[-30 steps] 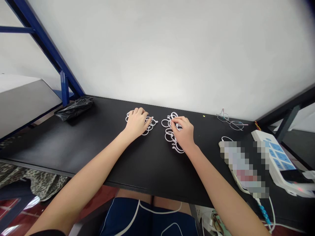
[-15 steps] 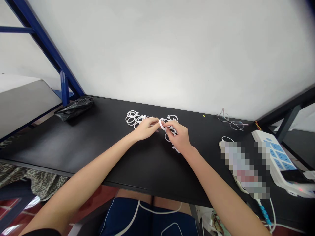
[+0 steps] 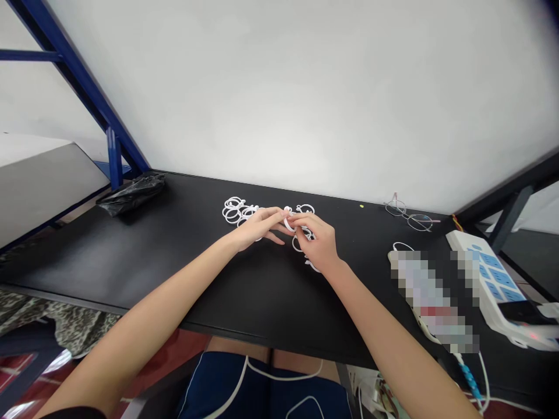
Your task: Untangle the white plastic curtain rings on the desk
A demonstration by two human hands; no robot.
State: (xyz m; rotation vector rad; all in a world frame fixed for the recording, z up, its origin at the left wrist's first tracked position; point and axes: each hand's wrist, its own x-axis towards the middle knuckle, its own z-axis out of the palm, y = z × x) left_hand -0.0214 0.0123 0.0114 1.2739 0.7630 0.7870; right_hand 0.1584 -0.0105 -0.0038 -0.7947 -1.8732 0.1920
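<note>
White plastic-looking ring (image 3: 287, 224) is pinched in the fingers of left hand (image 3: 261, 224) and right hand (image 3: 318, 237), apparently demanding precise handling next.

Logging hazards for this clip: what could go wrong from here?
1. The white ring is at the fingertips, where the left hand and right hand meet; fingers hide part of the grip, so it could slip.
2. The right hand overlaps the right-hand rings in view and might drag some along.
3. The left-hand rings lie overlapped close by; a dropped ring might end up among them.
</note>
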